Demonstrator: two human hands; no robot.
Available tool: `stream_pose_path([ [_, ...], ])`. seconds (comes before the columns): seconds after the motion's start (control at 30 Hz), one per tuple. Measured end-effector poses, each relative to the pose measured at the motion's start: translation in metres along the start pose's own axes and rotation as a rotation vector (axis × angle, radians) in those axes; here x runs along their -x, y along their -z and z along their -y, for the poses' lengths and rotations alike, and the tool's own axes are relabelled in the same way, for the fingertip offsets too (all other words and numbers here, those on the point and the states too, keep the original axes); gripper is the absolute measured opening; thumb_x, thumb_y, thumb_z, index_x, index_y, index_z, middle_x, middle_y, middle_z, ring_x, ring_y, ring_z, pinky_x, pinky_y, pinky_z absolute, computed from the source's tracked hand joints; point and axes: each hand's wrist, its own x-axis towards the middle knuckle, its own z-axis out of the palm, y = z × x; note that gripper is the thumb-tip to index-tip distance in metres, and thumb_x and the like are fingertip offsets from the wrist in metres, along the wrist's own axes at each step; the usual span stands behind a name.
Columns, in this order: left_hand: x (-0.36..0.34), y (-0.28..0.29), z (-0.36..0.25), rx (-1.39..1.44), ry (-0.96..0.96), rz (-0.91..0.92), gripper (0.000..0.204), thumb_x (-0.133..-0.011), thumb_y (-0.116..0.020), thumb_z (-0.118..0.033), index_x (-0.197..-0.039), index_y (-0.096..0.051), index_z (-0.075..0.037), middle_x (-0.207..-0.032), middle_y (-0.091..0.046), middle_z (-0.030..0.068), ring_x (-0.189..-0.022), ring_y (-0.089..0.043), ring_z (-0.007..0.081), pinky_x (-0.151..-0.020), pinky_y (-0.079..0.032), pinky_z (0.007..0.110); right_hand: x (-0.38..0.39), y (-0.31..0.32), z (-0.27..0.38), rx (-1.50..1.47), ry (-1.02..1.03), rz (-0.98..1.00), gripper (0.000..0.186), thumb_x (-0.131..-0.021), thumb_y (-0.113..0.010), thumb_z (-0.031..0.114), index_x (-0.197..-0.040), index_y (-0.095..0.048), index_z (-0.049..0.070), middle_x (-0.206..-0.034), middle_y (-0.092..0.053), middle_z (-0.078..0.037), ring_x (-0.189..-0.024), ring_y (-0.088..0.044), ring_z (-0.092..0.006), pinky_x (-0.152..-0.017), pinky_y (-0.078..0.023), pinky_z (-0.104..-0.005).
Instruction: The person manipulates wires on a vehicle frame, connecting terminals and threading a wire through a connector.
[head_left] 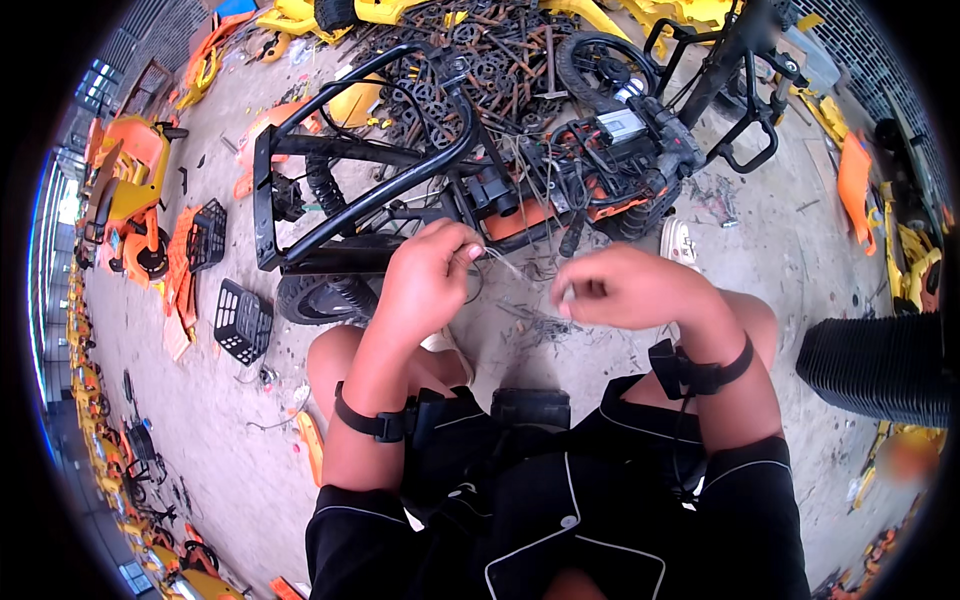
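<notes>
My left hand (425,275) is closed in a pinch on a thin cable (505,262), which hangs in a loop below it. My right hand (630,285) is to the right of the cable, slightly blurred, with fingers curled; whatever is at its fingertips is too small to make out. Just beyond both hands lies a stripped two-wheeler with a black tubular frame (360,175), exposed wires, a silver boxed component (620,125) and an orange panel (520,225). Its wheel (320,300) shows below the frame's left end.
Black plastic crates (242,325) and orange-yellow scooter body parts (140,190) lie at left. A heap of rusty metal parts (480,70) is behind the frame. A black ridged object (870,365) and yellow-orange panels (855,190) are at right. My feet and knees flank the work area.
</notes>
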Motion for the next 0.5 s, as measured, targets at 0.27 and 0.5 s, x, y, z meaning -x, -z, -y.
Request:
stream_pose_path([
  [0.27, 0.004, -0.001, -0.007, 0.22, -0.115, 0.125, 0.006, -0.086, -0.061, 0.007, -0.089, -0.064, 0.002, -0.081, -0.062, 0.012, -0.072, -0.058, 0.0253, -0.068, -0.047, 0.032, -0.015, -0.003, -0.006, -0.201, 0.258, -0.437, 0.049, -0.09, -0.067, 0.026, -0.135, -0.057, 0.008, -0.072, -0.061, -0.007, -0.062, -0.056, -0.0142, -0.058, -0.044, -0.0282],
  [0.5, 0.005, 0.0, 0.007, 0.044, -0.051, 0.072, 0.007, -0.085, -0.061, 0.007, -0.088, -0.064, 0.002, -0.081, -0.062, 0.0122, -0.072, -0.058, 0.0275, -0.066, -0.047, 0.035, -0.012, -0.004, 0.005, -0.075, 0.033, 0.194, 0.042, -0.093, -0.065, 0.034, -0.127, -0.06, 0.009, -0.071, -0.061, -0.004, -0.066, -0.06, -0.0161, -0.061, -0.047, -0.0307],
])
